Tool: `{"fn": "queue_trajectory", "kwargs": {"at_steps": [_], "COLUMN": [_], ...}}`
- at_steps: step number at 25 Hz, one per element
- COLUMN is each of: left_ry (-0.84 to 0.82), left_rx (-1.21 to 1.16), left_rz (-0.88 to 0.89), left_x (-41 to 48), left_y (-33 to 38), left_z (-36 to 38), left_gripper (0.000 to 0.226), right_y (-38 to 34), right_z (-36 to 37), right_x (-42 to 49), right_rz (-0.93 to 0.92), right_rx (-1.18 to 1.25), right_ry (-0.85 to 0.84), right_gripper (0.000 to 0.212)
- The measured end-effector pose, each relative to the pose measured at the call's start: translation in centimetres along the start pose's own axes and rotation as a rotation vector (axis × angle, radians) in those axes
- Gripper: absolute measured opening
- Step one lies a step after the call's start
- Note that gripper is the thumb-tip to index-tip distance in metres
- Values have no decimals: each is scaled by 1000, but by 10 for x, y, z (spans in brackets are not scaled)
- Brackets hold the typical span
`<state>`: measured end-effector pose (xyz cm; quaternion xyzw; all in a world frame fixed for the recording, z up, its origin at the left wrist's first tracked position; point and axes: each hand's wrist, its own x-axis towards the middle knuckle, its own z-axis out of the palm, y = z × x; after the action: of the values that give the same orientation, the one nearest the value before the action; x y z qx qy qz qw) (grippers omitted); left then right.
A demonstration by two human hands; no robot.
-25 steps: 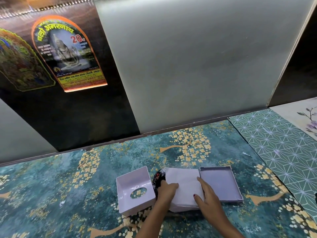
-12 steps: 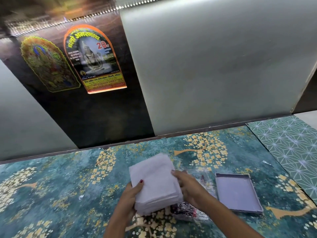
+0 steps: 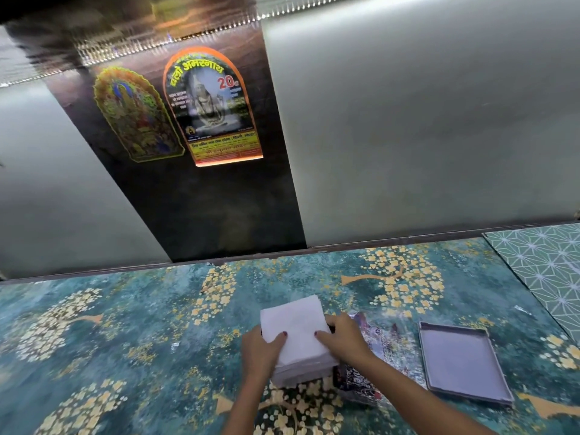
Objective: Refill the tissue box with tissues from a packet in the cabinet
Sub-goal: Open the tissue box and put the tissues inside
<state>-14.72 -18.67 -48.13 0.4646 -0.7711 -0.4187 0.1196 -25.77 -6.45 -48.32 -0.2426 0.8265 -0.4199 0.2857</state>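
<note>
A thick stack of white tissues [image 3: 295,331] is gripped from both sides, my left hand [image 3: 260,354] on its left edge and my right hand [image 3: 343,342] on its right edge, thumbs on top. Below the stack a white block [image 3: 301,376] shows at the front; I cannot tell whether it is the tissue box's wall or the bottom tissues. The emptied plastic packet [image 3: 373,350], clear with dark print, lies crumpled just right of my right hand. The box's flat lilac lid [image 3: 461,365] lies open side up further right.
Everything rests on a teal counter [image 3: 125,334] with gold flower print. A green geometric mat [image 3: 546,265] lies at the far right. Frosted panels and a dark panel with two religious stickers [image 3: 213,108] rise behind the counter.
Both hands took the tissue stack out of the packet, lifted it and carried it left to where the box stood. It now sits lower. The box is hidden under the stack.
</note>
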Motion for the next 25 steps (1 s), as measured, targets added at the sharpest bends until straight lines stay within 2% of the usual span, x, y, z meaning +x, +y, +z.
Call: {"fn": "queue_trajectory", "kwargs": {"at_steps": [2, 4, 7, 9, 12, 14, 16, 18, 19, 21, 25], "left_ry": [-27, -56, -100, -152, -209, -141, -68, -199, -312, -447, -454], "left_rx": [60, 94, 144, 219, 325, 239, 244, 414, 535, 787, 941], "left_rz": [96, 144, 145, 143, 168, 162, 320, 517, 559, 593, 612], "left_x": [3, 10, 15, 10, 4, 7, 11, 15, 14, 15, 15], "left_y": [-7, -18, -29, -25, -24, -21, -10, 1, 8, 10, -2], "left_z": [-5, -8, -11, -12, -13, -20, -29, -33, -32, -27, -20], "left_gripper": [31, 42, 48, 55, 69, 79, 71, 62, 63, 70, 73], "right_y": [4, 6, 16, 20, 17, 9, -5, -18, -24, -30, -20], "right_z": [-1, -1, 10, 18, 20, 10, -5, -15, -17, -15, 2], "right_x": [-2, -2, 0, 1, -4, -8, -8, 0, 4, 13, 18], "right_rz": [-48, -88, -87, -30, -45, -105, -291, -476, -502, -417, -381], "right_rx": [26, 27, -59, -148, -269, -289, -351, -626, -780, -979, -1092], "right_ry": [-12, -9, 34, 11, -11, 42, 110, -7, -109, -273, -271], "right_gripper": [22, 26, 38, 48, 58, 63, 59, 55, 58, 65, 63]}}
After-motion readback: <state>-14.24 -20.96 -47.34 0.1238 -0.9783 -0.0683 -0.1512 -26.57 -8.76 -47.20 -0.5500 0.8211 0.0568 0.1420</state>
